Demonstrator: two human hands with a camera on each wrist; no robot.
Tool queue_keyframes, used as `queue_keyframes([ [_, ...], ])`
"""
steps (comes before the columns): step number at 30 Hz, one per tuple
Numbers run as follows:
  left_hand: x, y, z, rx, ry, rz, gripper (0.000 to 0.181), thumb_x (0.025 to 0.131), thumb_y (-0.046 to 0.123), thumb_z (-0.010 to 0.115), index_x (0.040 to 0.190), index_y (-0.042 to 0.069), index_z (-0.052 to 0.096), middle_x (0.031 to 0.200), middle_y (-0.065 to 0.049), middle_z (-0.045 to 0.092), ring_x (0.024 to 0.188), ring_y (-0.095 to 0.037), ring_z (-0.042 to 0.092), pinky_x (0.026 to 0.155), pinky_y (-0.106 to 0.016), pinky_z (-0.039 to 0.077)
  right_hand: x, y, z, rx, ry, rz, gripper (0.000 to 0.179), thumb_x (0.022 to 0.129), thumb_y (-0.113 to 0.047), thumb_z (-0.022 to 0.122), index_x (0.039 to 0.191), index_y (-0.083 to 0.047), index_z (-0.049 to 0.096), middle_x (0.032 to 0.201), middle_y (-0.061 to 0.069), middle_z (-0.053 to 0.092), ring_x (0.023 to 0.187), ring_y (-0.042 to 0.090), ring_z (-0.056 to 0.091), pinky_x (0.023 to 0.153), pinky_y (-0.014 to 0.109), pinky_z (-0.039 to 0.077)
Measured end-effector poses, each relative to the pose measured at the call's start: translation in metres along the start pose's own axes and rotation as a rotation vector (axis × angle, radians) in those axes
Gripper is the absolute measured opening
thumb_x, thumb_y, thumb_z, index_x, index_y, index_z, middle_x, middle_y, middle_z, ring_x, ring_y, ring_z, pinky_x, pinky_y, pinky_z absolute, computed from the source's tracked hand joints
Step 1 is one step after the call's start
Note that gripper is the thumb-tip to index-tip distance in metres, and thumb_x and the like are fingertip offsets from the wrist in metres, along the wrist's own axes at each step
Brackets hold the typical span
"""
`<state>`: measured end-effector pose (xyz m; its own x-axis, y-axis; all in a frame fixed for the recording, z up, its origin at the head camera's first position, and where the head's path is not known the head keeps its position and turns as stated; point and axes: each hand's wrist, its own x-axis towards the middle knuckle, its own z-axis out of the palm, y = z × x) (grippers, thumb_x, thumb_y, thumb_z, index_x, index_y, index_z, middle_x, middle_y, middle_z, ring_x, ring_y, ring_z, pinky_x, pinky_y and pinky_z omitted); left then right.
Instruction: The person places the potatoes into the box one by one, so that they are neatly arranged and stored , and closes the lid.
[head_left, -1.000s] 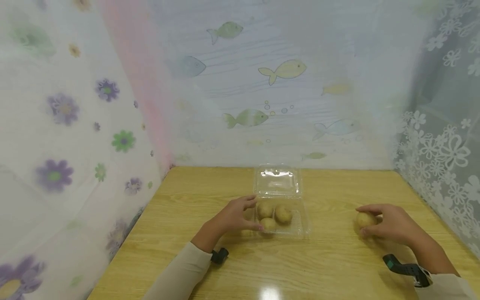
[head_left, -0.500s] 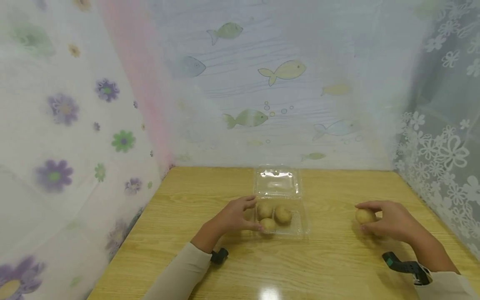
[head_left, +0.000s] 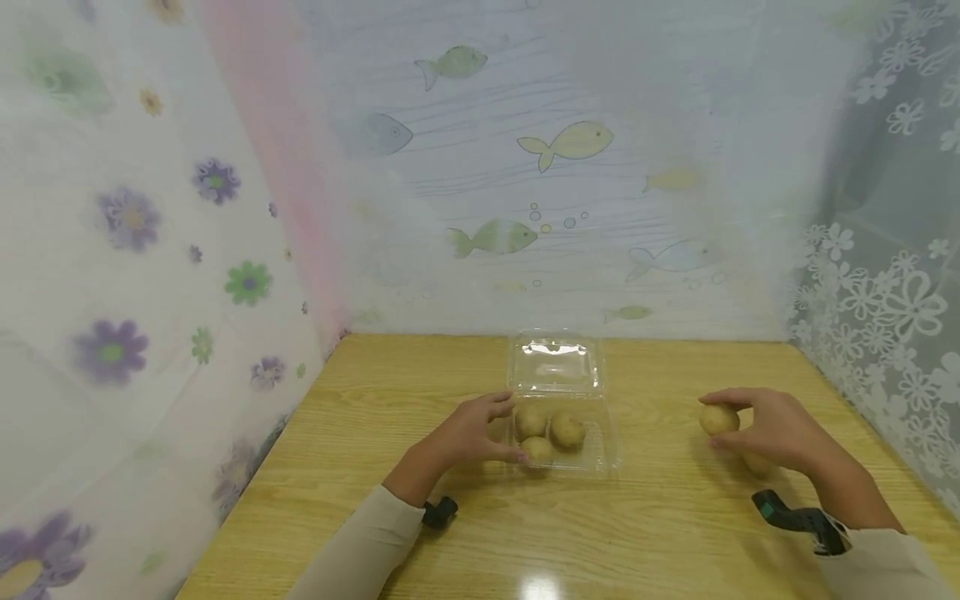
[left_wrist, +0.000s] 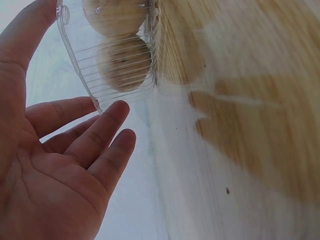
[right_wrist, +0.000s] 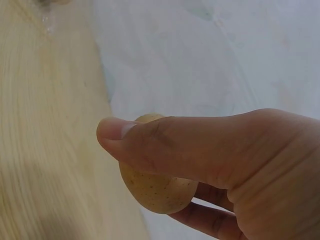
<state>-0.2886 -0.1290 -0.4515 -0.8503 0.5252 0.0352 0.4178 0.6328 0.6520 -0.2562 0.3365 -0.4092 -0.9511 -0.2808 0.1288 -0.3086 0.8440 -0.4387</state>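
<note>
A clear plastic clamshell container (head_left: 600,442) lies on the table with its lid tipped back, holding three potatoes, one of them a potato (head_left: 567,431) at the right. My left hand (head_left: 468,433) spans the container's left side, thumb at the near corner and fingers at the far one. The left wrist view shows the thumb and fingertips at the rim, with a potato (left_wrist: 124,62) behind the ribbed wall. Off to the right, my right hand (head_left: 776,429) grips another potato (head_left: 718,420) between thumb and fingers. Below that hand a further potato (head_left: 757,463) is partly hidden.
The wooden table (head_left: 645,533) ends at the back against a fish-printed curtain (head_left: 570,208). A flower-patterned sheet (head_left: 150,292) closes the left side, and one with white flowers (head_left: 885,308) the right. A bare stretch of wood separates the container from the right hand.
My right hand has lifted its potato and moved slightly left and away from me, uncovering part of another potato beneath. The left hand and container have stayed in place.
</note>
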Motion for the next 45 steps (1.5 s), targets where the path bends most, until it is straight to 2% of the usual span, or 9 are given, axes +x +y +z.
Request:
queue_keyframes([
  [12, 0.000, -0.002, 0.001, 0.002, 0.001, 0.013, 0.108, 0.077, 0.062, 0.085, 0.161, 0.011, 0.038, 0.158, -0.006, 0.050, 0.149, -0.027, 0.044, 0.116, -0.047, 0.044, 0.005, -0.005, 0.001, 0.023, 0.013, -0.011, 0.065, 0.079, -0.040, 0.091, 0.135, -0.013, 0.070, 0.133, 0.023, 0.067, 0.116, 0.049, 0.062, 0.078, 0.054, 0.057],
  [24, 0.000, -0.001, 0.001, 0.009, 0.000, 0.010, 0.106, 0.078, 0.060, 0.085, 0.160, 0.011, 0.039, 0.158, -0.006, 0.051, 0.149, -0.026, 0.043, 0.117, -0.046, 0.043, 0.010, -0.012, -0.001, 0.011, 0.030, -0.030, 0.064, 0.081, -0.039, 0.090, 0.134, -0.012, 0.070, 0.134, 0.024, 0.067, 0.118, 0.051, 0.061, 0.083, 0.059, 0.055],
  [32, 0.000, 0.001, -0.001, 0.019, 0.003, 0.017, 0.106, 0.078, 0.060, 0.085, 0.160, 0.010, 0.040, 0.158, -0.006, 0.050, 0.150, -0.027, 0.042, 0.117, -0.046, 0.044, 0.015, -0.017, -0.002, 0.010, 0.051, -0.047, 0.065, 0.080, -0.046, 0.089, 0.134, -0.015, 0.071, 0.134, 0.022, 0.067, 0.121, 0.050, 0.060, 0.088, 0.063, 0.053],
  [45, 0.001, -0.001, 0.000, 0.011, 0.002, 0.023, 0.105, 0.079, 0.058, 0.086, 0.160, 0.010, 0.040, 0.159, -0.007, 0.049, 0.148, -0.027, 0.045, 0.116, -0.046, 0.045, 0.018, -0.022, -0.001, 0.033, 0.055, -0.071, 0.061, 0.082, -0.042, 0.088, 0.134, -0.016, 0.070, 0.135, 0.020, 0.067, 0.121, 0.048, 0.060, 0.089, 0.063, 0.052],
])
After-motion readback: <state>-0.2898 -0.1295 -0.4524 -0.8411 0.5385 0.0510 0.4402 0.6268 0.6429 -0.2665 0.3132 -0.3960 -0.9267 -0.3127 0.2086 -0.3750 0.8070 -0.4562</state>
